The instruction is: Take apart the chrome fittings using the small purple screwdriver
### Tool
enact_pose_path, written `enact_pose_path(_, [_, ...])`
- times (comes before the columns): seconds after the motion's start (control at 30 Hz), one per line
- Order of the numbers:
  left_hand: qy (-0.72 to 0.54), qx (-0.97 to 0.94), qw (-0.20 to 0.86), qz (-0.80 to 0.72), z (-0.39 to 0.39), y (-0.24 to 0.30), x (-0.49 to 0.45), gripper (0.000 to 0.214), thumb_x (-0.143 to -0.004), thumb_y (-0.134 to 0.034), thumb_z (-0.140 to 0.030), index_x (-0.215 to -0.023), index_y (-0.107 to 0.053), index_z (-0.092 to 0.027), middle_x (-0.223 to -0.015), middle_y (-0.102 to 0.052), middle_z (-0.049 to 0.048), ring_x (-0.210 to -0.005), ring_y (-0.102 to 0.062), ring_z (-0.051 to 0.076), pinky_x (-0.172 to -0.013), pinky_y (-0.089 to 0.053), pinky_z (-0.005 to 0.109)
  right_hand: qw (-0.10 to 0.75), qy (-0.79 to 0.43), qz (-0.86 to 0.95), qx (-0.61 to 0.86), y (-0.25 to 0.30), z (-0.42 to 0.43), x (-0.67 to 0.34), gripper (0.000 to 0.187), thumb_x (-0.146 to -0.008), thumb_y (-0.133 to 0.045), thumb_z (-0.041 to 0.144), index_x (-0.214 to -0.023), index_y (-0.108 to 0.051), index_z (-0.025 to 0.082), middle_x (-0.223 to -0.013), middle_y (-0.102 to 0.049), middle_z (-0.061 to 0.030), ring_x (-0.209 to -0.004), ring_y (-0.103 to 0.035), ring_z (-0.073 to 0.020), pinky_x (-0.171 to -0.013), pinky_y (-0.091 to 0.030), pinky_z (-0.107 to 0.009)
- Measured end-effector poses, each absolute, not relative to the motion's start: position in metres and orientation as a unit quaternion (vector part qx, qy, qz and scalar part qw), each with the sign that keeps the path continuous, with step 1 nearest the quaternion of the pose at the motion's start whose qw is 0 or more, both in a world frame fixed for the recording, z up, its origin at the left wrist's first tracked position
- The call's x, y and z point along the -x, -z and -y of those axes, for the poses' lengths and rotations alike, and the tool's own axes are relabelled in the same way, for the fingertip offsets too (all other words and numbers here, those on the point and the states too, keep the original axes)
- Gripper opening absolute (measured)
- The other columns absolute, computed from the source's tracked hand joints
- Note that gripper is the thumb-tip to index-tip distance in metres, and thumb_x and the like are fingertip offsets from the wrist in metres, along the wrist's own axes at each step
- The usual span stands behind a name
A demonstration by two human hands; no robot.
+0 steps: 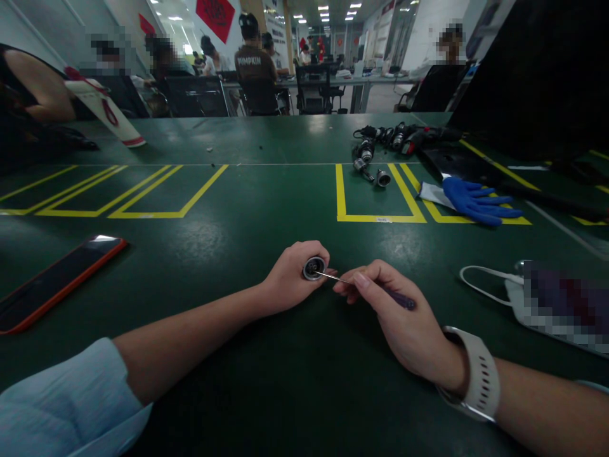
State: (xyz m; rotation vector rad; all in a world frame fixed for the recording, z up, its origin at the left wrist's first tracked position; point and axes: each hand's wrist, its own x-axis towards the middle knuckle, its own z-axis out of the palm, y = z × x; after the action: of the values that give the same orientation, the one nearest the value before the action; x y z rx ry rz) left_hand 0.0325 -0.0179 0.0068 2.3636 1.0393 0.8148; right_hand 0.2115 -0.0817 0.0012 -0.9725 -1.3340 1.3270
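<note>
While my wrist with its pale watch (476, 376) is lying nearest, my right hand (400, 320) is pinching a slim screwdriver (404, 300) between thumb and fingertips, the grip closed and the remaining fingers curling in below. Just beyond, my left hand (291, 274) is holding a round metal connector (311, 264) over the green tabletop (266, 381), the fingers wrapping closely around its body. As for progress, tool and workpiece are meeting: the tip is appearing within the connector's rim, so I am judging this step to be under way rather than complete. Whether anything inside is seated, loosened or fixed, and so how much is remaining, I cannot tell, the interior showing too small and dark. The connector's open face is pointing back toward me and somewhat rightward; its long axis is seemingly running away into my fist, which is hiding the rest. The screwdriver's long axis is slanting from the handle at right, slightly upward across the view, to the tip at left. Farther off, a blue glove (478, 198) is lying across yellow tape (431, 211), and beyond it some metal fittings (365, 151) are resting well apart from both hands
</note>
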Motion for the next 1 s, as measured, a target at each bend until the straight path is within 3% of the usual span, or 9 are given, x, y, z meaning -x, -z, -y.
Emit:
enact_pose_path(0.6, [-0.238,-0.893,0.176,-0.339,0.016,-0.001,-0.032,0.011,-0.079,-0.057,-0.017,-0.072,-0.048,-0.017,-0.069,-0.055,-0.0028,-0.065,-0.052,0.012,-0.070,-0.037,0.029,0.475,-0.372,0.681,0.414,-0.016,0.092,-0.211,0.011,-0.090,-0.051,0.020,-0.081,-0.058,0.020,-0.081,-0.061,-0.0025,-0.080,-0.060,-0.0170,-0.072,-0.049,-0.034])
enact_pose_path(0.8, [-0.232,-0.896,0.186,-0.329,0.016,-0.004,-0.032,0.010,-0.079,-0.056,-0.018,-0.072,-0.049,-0.017,-0.068,-0.054,-0.0026,-0.064,-0.051,0.013,-0.069,-0.037,0.029,0.471,-0.441,0.623,0.443,-0.012,0.087,-0.212,0.016,-0.089,-0.054,0.028,-0.076,-0.061,0.020,-0.078,-0.065,-0.0023,-0.076,-0.061,-0.0170,-0.071,-0.049,-0.033])
enact_pose_path(1.0, [-0.272,-0.870,0.200,-0.359,0.016,-0.004,-0.032,0.013,-0.075,-0.059,-0.013,-0.069,-0.048,-0.017,-0.066,-0.053,-0.0037,-0.062,-0.049,0.012,-0.064,-0.036,0.026,0.506,-0.545,0.535,0.400,0.001,0.082,-0.212,0.015,-0.090,-0.054,0.031,-0.085,-0.064,0.022,-0.087,-0.067,-0.0001,-0.082,-0.061,-0.0151,-0.077,-0.048,-0.033])
